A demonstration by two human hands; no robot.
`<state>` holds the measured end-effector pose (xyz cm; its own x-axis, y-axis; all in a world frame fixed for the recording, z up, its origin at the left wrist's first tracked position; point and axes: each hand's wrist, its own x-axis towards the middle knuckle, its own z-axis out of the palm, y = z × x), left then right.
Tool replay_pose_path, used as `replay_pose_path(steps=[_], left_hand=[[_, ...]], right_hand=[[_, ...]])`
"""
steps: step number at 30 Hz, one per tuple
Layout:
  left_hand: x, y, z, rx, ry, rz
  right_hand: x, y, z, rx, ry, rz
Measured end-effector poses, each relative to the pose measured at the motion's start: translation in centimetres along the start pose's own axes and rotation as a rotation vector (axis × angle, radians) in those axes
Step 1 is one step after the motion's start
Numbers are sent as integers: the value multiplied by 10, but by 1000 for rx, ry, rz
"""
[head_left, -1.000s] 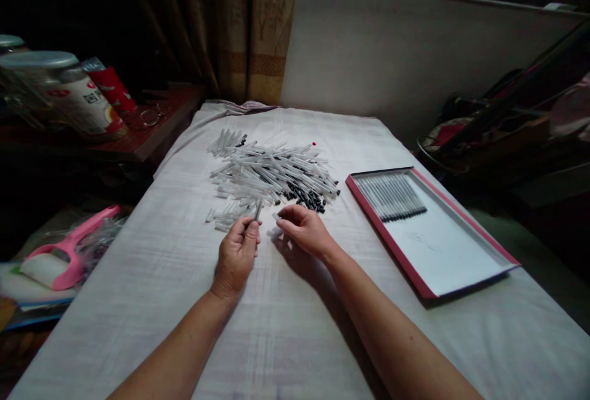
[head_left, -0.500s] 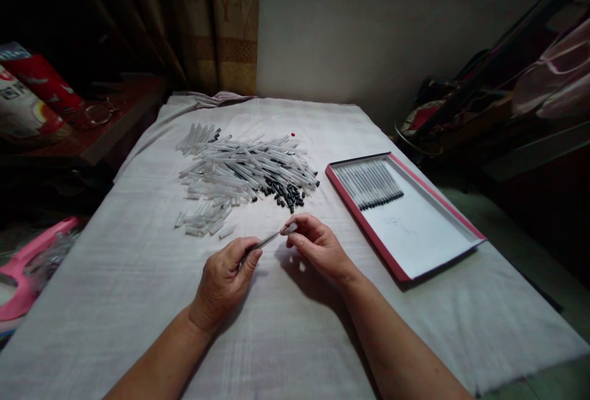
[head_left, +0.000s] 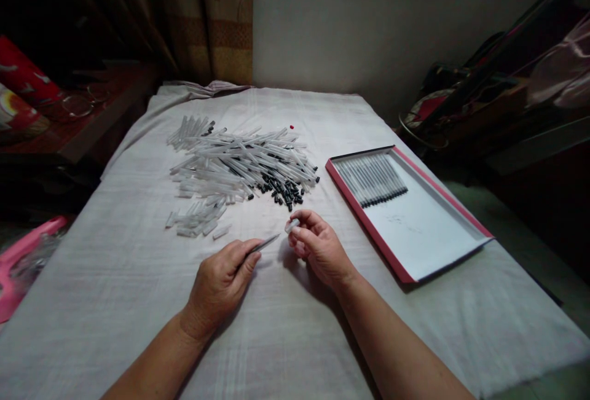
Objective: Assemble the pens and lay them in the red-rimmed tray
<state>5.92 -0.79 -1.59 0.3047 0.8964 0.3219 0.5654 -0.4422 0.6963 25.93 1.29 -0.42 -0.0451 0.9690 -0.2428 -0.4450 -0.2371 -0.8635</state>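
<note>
My left hand [head_left: 225, 277] is closed around a pen [head_left: 266, 243], whose pointed tip sticks out toward the right. Between the thumb and fingers of my right hand [head_left: 318, 246] is a short clear pen cap [head_left: 292, 225], a little apart from the tip. Beyond both hands lies a heap of translucent pen barrels [head_left: 244, 157]. Small black plugs [head_left: 288, 192] are piled at its near right side. Loose clear caps [head_left: 198, 219] lie to the near left of the heap.
On the right, a shallow pink-edged box lid [head_left: 369, 241] holds a row of pens [head_left: 372, 180]. A tiny red piece [head_left: 292, 127] lies behind the heap. Eyeglasses [head_left: 78, 104] rest on a side table at left, and a pink-handled item [head_left: 27, 252] is beside the cloth-covered table [head_left: 115, 265].
My right hand has drawn the cap slightly right, away from the pen tip, and turned it. The left hand still holds the pen. The camera view has shifted a little.
</note>
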Motion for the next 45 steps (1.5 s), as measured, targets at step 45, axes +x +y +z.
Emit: replay_pose_path(steps=[45], left_hand=[[7,-4,5,65,53,139]], right_hand=[[0,5,7,-286,-201,39]])
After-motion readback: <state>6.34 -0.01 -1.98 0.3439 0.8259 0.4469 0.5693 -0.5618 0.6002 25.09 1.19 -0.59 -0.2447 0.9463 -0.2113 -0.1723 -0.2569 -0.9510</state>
